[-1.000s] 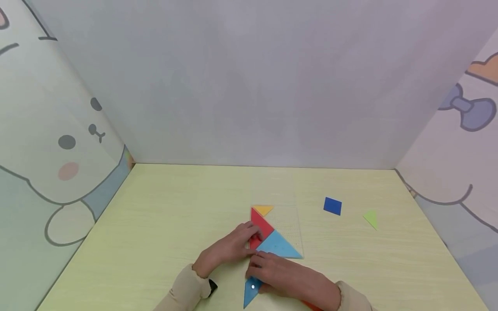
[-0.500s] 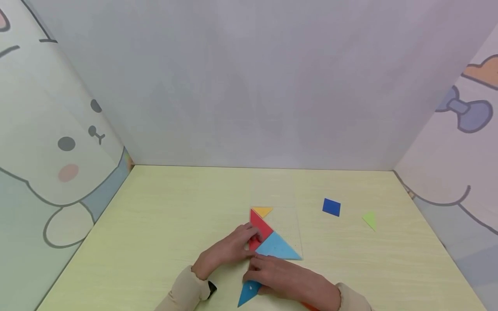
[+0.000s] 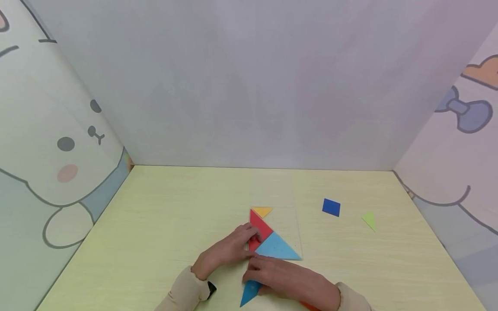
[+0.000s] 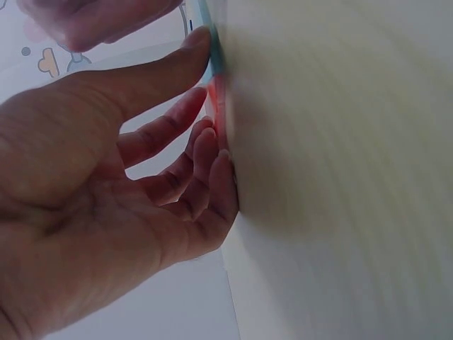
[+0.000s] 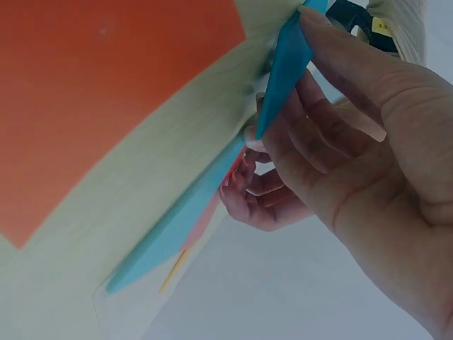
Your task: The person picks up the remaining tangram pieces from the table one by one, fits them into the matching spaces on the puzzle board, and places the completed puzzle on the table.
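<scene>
A red triangle tangram piece (image 3: 262, 222) and a light blue triangle piece (image 3: 278, 247) lie edge to edge on a faint transparent board (image 3: 288, 220), with a small yellow triangle (image 3: 262, 211) at the red tip. My left hand (image 3: 229, 247) rests its fingertips on the red piece, its thumb at the light blue one's corner. Just nearer me, my right hand (image 3: 289, 277) pinches a darker blue tangram piece (image 5: 287, 71) between thumb and fingers, tilted up from the table in the right wrist view. Part of this piece is hidden under the hand.
An orange-red flat piece (image 5: 106, 92) lies under my right forearm, mostly covered in the head view. To the right on the table (image 3: 163, 207) lie a dark blue four-sided piece (image 3: 331, 207) and a light green triangle (image 3: 369, 220). Printed panels stand on both sides.
The pinched blue piece has turned slightly in my right hand, its lower tip shifting left, then a little back right. My left hand keeps its place on the red piece.
</scene>
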`<state>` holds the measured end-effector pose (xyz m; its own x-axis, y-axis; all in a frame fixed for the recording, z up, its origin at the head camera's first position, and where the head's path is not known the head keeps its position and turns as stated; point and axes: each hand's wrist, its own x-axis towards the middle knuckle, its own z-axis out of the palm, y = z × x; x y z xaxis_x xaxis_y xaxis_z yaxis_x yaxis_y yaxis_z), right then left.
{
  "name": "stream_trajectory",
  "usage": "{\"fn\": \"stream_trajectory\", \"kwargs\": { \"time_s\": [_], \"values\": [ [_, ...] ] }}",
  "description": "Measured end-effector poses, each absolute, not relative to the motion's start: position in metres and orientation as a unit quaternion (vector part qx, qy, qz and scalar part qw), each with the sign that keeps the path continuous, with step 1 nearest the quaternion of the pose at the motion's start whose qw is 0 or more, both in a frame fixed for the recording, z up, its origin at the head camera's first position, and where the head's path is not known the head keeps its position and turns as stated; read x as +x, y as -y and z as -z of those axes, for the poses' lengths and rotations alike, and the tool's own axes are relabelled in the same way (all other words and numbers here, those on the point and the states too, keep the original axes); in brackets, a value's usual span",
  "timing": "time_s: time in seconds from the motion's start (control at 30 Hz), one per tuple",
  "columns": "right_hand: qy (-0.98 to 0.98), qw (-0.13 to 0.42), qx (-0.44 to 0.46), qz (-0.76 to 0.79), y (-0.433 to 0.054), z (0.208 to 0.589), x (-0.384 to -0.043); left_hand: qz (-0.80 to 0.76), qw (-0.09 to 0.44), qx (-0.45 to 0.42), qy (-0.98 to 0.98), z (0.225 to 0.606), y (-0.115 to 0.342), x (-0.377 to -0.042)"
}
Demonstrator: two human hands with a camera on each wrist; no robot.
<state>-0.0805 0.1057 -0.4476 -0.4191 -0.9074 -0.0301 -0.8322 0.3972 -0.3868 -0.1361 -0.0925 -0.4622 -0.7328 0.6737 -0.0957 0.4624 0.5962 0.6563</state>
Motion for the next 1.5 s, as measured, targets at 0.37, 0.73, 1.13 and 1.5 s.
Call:
{"fn": "stream_trajectory", "kwargs": {
  "time_s": [0.37, 0.73, 1.13, 1.5],
  "values": [
    [-0.823, 0.166, -0.518, 0.165, -0.104, 0.445, -0.083, -0.321, 0.176, 0.318, -0.874, 0.462, 0.093, -0.137],
    [-0.808, 0.165, -0.531, 0.193, -0.109, 0.443, -0.085, -0.327, 0.168, 0.328, -0.87, 0.465, 0.095, -0.137],
    [-0.788, 0.188, -0.528, 0.254, -0.121, 0.443, -0.087, -0.331, 0.169, 0.328, -0.868, 0.464, 0.094, -0.136],
    [-0.801, 0.193, -0.483, 0.298, -0.133, 0.442, -0.092, -0.334, 0.176, 0.318, -0.87, 0.462, 0.094, -0.136]
  ]
}}
